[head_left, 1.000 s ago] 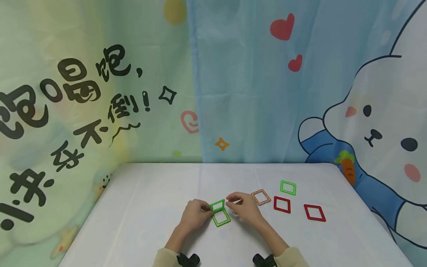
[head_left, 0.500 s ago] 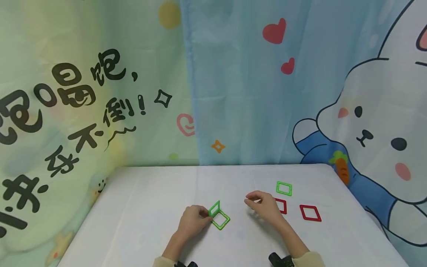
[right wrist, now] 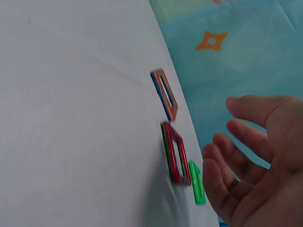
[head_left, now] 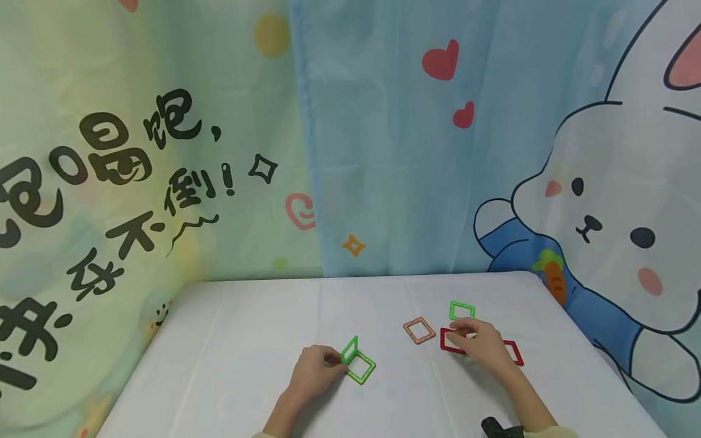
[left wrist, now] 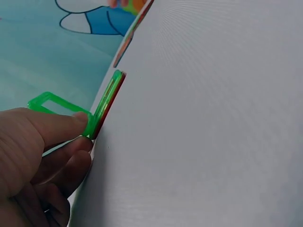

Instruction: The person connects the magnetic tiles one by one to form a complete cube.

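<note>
The left hand [head_left: 314, 372] pinches the upright green frame [head_left: 349, 351], hinged on a flat green frame [head_left: 361, 368] on the table [head_left: 246, 340]. The right hand [head_left: 482, 344], fingers spread, hovers over the red frame [head_left: 450, 340]: fetching step; next, probably a clean pinch.

Child's play corner: cartoon rabbit curtains [head_left: 602, 201], white table [head_left: 246, 340], colourful plastic toy squares [head_left: 418, 330].

Flat on the white tablecloth [head_left: 246, 340], lower centre-right: an orange square frame [head_left: 419, 330]. Just right of it, a green frame [head_left: 462, 310]. Across the upper frame, a pastel curtain [head_left: 383, 152], apparently with a rabbit.
</note>
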`<control>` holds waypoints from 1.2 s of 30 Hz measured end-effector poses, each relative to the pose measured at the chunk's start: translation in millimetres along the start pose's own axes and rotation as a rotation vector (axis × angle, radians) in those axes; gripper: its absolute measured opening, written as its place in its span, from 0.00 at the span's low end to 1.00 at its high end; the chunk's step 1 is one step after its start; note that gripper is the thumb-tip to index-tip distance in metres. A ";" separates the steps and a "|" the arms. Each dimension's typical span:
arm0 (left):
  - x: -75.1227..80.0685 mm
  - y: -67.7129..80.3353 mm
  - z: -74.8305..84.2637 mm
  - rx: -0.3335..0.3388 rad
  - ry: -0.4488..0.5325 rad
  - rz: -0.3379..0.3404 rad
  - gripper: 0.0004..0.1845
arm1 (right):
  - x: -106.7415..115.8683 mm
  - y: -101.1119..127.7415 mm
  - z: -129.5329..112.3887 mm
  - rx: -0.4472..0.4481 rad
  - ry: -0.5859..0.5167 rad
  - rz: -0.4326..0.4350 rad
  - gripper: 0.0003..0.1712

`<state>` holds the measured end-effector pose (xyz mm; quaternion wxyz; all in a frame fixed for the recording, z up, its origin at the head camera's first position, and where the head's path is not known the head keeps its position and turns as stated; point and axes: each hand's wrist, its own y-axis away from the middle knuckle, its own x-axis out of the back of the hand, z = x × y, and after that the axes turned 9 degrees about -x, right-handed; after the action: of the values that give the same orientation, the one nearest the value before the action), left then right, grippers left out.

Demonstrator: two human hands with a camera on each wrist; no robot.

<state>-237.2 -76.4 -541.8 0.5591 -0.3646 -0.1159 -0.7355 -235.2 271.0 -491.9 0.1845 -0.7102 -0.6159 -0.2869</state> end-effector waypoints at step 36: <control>-9.2 2.8 8.8 0.021 0.117 -0.065 0.07 | 9.3 -7.7 23.3 -0.147 0.144 -0.053 0.35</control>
<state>-230.2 -65.5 -542.4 0.5446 -0.3113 -0.1026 -0.7720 -237.8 293.8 -504.5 0.1681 -0.6827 -0.5969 -0.3865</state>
